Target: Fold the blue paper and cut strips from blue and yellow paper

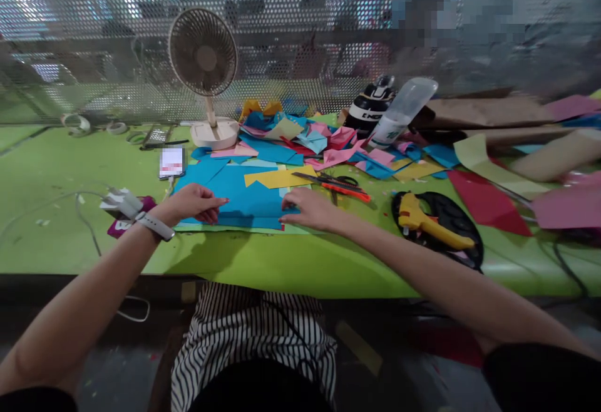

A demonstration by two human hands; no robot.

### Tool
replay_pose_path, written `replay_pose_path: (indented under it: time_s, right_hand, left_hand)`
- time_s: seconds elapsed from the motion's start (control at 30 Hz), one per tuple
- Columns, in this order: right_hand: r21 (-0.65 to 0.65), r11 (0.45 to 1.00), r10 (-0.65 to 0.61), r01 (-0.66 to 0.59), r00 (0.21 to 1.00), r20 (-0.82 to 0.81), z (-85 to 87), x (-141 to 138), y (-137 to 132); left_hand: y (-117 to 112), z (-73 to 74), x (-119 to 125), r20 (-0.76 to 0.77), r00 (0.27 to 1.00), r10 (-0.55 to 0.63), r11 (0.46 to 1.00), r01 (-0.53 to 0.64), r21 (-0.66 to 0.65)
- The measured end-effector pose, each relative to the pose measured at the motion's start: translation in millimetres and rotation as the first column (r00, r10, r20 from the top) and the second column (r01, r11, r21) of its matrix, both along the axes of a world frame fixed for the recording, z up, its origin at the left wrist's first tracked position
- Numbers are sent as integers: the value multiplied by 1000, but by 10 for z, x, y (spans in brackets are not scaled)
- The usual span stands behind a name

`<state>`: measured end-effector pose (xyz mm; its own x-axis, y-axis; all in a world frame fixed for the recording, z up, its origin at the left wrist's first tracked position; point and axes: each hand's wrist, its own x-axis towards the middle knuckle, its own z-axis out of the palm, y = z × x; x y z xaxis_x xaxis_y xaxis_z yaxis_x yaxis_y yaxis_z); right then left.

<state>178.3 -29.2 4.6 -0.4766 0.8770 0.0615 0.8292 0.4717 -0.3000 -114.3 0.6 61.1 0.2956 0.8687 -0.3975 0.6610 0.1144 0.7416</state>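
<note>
Reaching over thin blue paper (230,196) on the near side of yellow paper (277,178), left hand (200,204) curled, can't tell if gripping, right hand (305,210) with thumb and fingers parted, likely handling light, bendy, crease-prone stock, best pinched by its near edge!

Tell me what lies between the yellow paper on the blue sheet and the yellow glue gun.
In the head view, scissors and an orange tool lie there, then green table and the edge of the black tray under the glue gun.
</note>
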Motion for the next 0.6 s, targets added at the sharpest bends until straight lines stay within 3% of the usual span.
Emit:
replay_pose_path:
  time_s: [0.1, 0.17, 0.33, 0.43, 0.53, 0.6]
  right_hand:
    - [-120, 992, -33, 26, 998, -60, -34, 0, 67]
    - [-210, 977, -78, 39, 980, -183, -4, 18, 81]
    - [-362, 931, -238, 48, 830, -504, 142, -78, -34]
    - [-325, 944, -246, 63, 791, -560, 169, -226, -131]
    - [-218, 971, -210, 100, 795, -569, 127, -347, -169]
    - [-143, 984, -174, 111, 788, -590, 97, -383, -161]
  left_hand:
    - [-52, -94, 48, 46, 994, -97, 993, 99, -57]
    - [-77, -126, 68, 72, 987, -144, 983, 152, -108]
    - [-150, -139, 224, 181, 976, -118, 969, 153, -192]
    - [-181, -215, 389, 356, 934, -20, 988, 72, -134]
    - [-171, -282, 541, 596, 795, 109, 994, -71, -88]
    - [-135, -251, 603, 679, 722, 133, 988, -153, -31]
